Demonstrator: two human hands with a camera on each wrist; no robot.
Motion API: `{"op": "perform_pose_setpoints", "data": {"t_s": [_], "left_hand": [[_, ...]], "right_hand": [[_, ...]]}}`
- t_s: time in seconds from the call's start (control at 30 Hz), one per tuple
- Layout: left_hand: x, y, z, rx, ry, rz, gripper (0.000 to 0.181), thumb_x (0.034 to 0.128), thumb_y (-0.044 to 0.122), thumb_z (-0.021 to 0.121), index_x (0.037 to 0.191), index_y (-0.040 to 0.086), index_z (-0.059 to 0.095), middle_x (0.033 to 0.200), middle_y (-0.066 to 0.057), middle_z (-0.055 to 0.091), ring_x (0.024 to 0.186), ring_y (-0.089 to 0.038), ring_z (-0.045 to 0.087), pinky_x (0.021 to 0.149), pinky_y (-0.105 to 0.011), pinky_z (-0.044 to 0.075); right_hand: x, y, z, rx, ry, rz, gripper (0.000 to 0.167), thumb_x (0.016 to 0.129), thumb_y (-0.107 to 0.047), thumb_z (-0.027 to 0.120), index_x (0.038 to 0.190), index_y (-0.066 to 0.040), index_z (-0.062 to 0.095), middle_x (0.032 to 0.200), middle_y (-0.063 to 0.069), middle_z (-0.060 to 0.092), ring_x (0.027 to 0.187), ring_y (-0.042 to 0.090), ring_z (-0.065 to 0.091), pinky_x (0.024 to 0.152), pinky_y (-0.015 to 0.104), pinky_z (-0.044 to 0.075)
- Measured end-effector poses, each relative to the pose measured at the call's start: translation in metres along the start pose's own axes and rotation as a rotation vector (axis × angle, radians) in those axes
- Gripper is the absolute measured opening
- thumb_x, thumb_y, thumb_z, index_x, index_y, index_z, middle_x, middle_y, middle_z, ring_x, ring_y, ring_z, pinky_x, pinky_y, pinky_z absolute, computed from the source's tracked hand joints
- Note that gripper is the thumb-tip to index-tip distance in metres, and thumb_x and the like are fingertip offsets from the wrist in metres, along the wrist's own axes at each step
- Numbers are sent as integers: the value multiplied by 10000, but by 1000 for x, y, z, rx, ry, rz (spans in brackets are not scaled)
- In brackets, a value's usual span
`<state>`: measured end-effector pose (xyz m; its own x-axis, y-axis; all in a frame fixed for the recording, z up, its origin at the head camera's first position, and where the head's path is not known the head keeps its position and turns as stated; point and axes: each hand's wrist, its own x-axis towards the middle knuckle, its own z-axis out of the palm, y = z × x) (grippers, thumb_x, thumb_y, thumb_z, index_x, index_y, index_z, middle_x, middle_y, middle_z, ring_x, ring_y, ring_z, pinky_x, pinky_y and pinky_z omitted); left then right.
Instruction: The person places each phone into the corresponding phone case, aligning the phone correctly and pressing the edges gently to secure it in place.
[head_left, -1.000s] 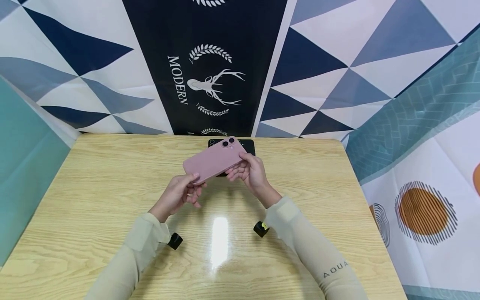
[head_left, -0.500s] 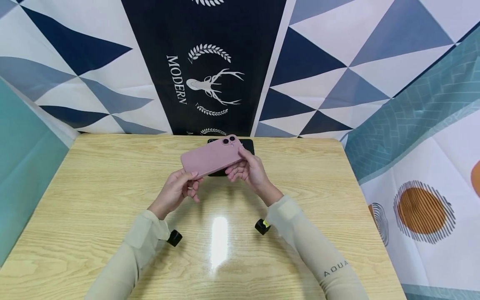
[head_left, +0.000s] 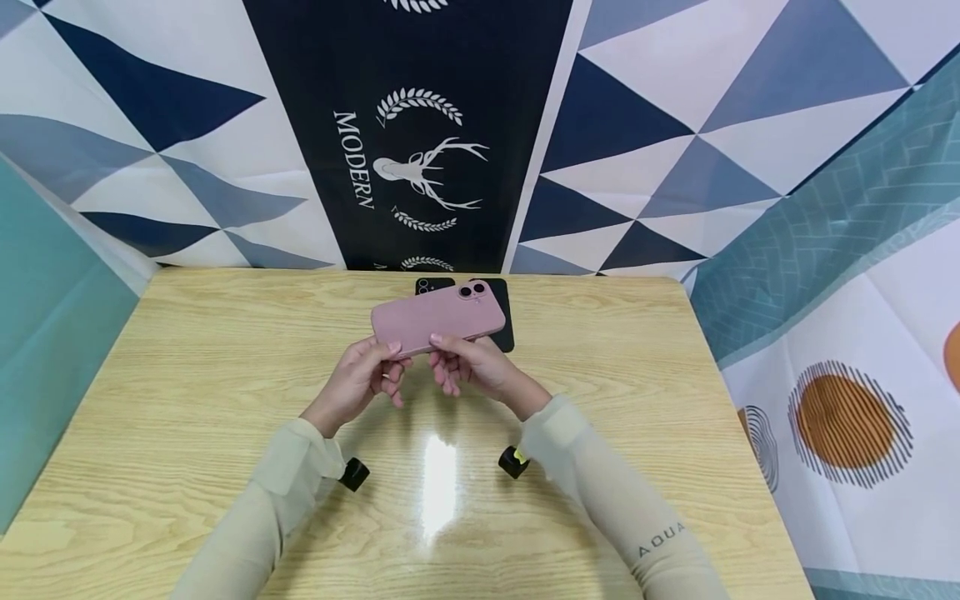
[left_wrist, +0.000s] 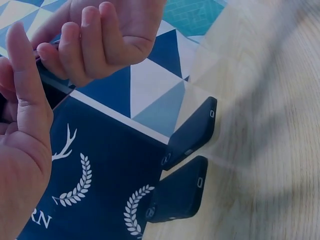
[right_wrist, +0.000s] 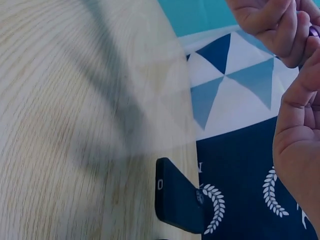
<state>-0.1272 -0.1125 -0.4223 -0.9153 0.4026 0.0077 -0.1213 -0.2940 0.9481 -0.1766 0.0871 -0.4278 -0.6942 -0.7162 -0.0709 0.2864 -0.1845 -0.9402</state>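
Note:
A pink phone (head_left: 435, 317) with two dark camera lenses is held over the far part of the table, its back facing up. My left hand (head_left: 360, 379) pinches its lower left corner, thumb on top and fingers below. Along the near long edge, my right hand (head_left: 472, 362) pinches it between thumb and fingers. The left wrist view catches only a dark strip of the phone (left_wrist: 55, 90) behind the fingers. Behind and partly beneath the pink phone are two black phones, the left one (head_left: 435, 285) mostly covered and the right one (head_left: 504, 325) partly so.
The wooden table (head_left: 225, 375) ends at a patterned wall cloth (head_left: 420, 167) just behind the black phones. Small black wrist cameras sit under the left cuff (head_left: 354, 473) and right cuff (head_left: 513, 461). Another patterned cloth (head_left: 847, 417) hangs at the right.
My right hand has slid from the phone's right end to the middle of its near edge. The pink phone has turned nearer to level, and more of the black phones shows.

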Motion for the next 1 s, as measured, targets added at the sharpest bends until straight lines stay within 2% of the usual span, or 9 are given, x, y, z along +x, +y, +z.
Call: {"op": "perform_pose_setpoints", "data": {"t_s": [0.37,0.57,0.7,0.8,1.0], "left_hand": [[3,-2,-1,-8,-18,33,267,994,162,348,839,111,559,628,59,500,521,-60,481,495,-238,545],[4,1,0,-14,-30,63,284,995,165,362,827,108,584,623,63,501,521,-59,479,485,-240,542],[4,1,1,-15,-42,59,276,995,156,381,844,125,610,621,63,506,521,-55,485,484,-237,535],[4,1,2,2,-45,61,262,997,151,392,858,139,614,618,66,505,525,-49,488,485,-232,533],[4,-1,3,-7,-49,80,218,998,153,414,898,111,603,620,63,502,533,-44,486,486,-228,532]], "right_hand": [[1,-5,4,-10,32,-38,320,964,-178,452,718,-87,635,558,-53,614,423,36,518,374,146,391],[2,-4,7,44,1,-88,327,967,-260,478,727,-92,622,579,-40,620,448,53,538,386,161,409],[3,-3,8,49,-13,-111,310,950,-329,536,762,-98,622,585,-40,618,450,47,533,389,153,408],[3,-4,9,54,-1,-128,262,958,-275,530,800,-97,641,594,-36,622,456,44,533,404,146,423],[4,-8,12,142,62,-132,195,950,-105,486,845,-88,649,637,-14,645,513,65,548,468,159,454]]}}
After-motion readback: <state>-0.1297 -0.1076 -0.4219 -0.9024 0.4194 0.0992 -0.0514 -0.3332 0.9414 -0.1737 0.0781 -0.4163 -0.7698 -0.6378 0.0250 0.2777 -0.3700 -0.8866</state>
